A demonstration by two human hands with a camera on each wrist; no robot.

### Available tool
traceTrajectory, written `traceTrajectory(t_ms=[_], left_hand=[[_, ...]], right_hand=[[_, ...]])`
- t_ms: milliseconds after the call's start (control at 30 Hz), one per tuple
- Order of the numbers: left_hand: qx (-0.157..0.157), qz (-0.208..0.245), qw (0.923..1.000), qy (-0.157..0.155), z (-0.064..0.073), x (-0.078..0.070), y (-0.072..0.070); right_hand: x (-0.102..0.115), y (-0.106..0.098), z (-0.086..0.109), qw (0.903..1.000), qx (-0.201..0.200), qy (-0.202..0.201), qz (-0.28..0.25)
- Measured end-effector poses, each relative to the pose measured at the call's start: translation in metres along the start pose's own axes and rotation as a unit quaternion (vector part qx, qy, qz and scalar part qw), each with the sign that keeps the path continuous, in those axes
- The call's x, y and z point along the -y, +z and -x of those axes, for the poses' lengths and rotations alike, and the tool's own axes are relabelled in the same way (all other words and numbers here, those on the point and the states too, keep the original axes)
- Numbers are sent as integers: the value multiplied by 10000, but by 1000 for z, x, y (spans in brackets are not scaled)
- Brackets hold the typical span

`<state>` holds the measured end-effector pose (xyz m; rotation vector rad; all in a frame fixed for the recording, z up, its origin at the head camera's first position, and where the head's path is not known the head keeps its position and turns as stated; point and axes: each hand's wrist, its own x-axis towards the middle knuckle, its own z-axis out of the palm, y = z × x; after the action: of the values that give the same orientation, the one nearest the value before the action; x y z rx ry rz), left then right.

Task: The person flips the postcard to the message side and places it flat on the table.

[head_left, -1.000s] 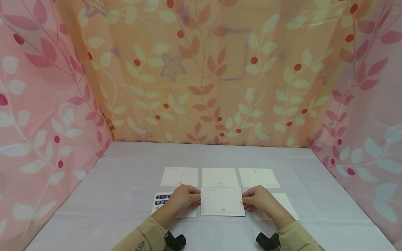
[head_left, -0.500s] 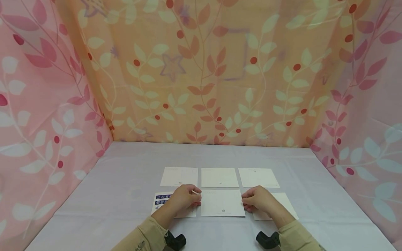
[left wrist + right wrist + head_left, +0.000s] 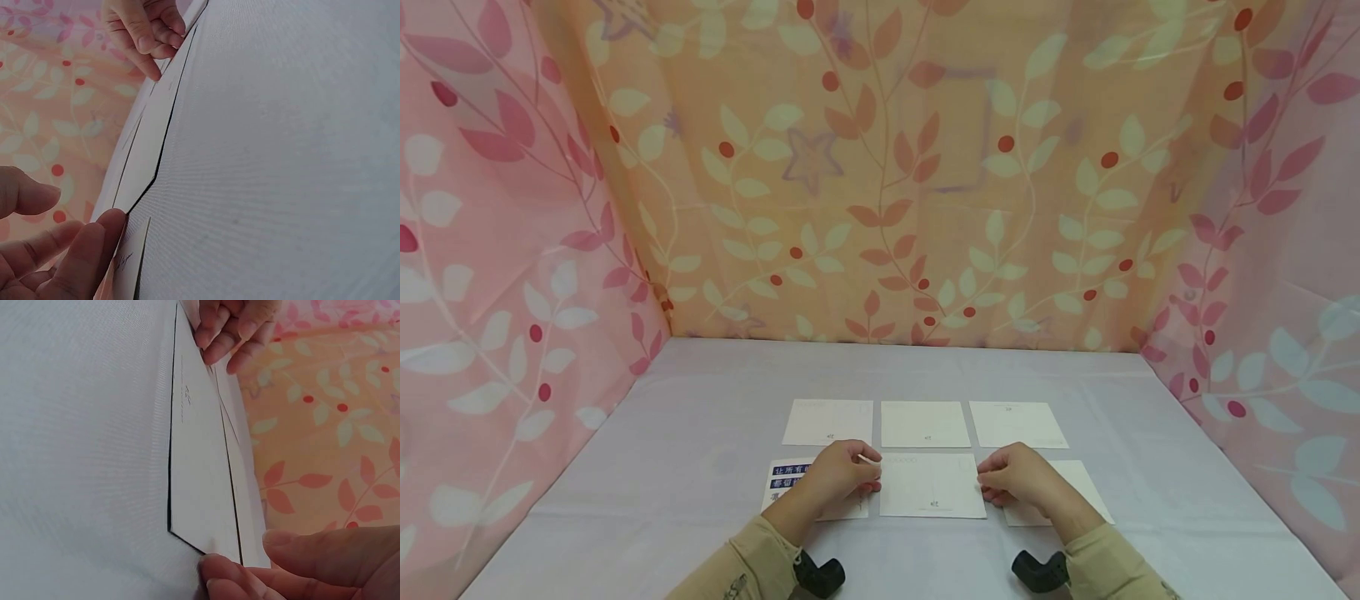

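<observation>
A white postcard [image 3: 932, 487] lies flat in the middle of the front row, with small print near its lower edge. My left hand [image 3: 846, 472] has its fingertips at the card's left edge. In the left wrist view its thumb [image 3: 31, 191] stands apart from the fingers. My right hand [image 3: 1017, 478] touches the right edge with its fingertips. The thumb [image 3: 312, 553] is raised off the card in the right wrist view. Under my left hand, partly hidden, lies a card with blue printed bands [image 3: 790, 471]. A plain card [image 3: 1081, 487] lies partly under my right hand.
Behind it, a back row holds a left card [image 3: 829, 422], a middle card [image 3: 925, 424] and a right card [image 3: 1017, 425]. White cloth [image 3: 647, 467] covers the table. Leaf-patterned curtains [image 3: 880, 167] enclose the back and sides. Black wrist mounts [image 3: 820, 575] hang below the sleeves.
The middle front card has shifted slightly toward me, and a narrow gap now shows between it and the card behind. Both hands stay almost in place.
</observation>
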<state>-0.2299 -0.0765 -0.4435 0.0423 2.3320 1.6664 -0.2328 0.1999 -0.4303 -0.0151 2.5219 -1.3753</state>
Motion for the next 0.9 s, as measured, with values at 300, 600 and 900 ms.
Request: traceTrajectory(t_ms=[300, 600, 900], left_hand=[[61, 92, 9999, 49, -1, 1, -2], [87, 165, 9997, 164, -3, 3, -11], [-241, -292, 9993, 80, -2, 6, -30]], right_hand=[[2, -1, 1, 9998, -86, 85, 131], [7, -4, -2, 9997, -120, 47, 190], [17, 3, -13, 9998, -164, -108, 92]])
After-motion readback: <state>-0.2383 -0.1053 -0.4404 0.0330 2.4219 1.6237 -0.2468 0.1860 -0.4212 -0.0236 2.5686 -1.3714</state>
